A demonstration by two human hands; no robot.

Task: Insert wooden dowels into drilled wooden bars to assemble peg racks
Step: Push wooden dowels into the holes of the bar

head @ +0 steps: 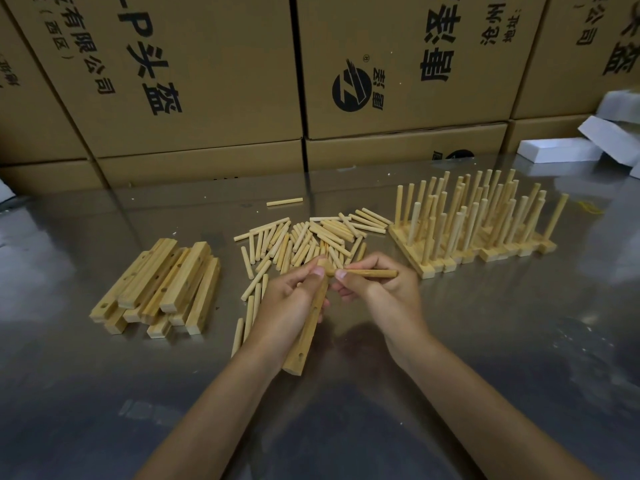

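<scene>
Right then, nearest the camera the left hand (294,299) was wrapped round a drilled bar (306,336), its near end resting on the metal table (485,375) and its far end lifted toward the fingers. The right hand (377,289) pinched a dowel (370,273) lying crosswise, its left tip meeting the top end of the bar right by the left thumb. Whether that tip was already in a hole, I couldn't tell; the thumbs covered the spot. Several holes along the bar's face showed bare, so this rack looked barely begun.

To do this well, I'd say the dowel wanted to go in square to the bar's face, pushed with a slight twist, the left hand bracing just behind the hole so the bar didn't roll.

Just beyond the hands lay the loose pile of dowels (311,237), with the stack of bars (162,285) to its left and the finished racks (478,223), pegs upright, to its right. Farthest back stood cardboard boxes (207,81) and white foam blocks (561,150).
</scene>
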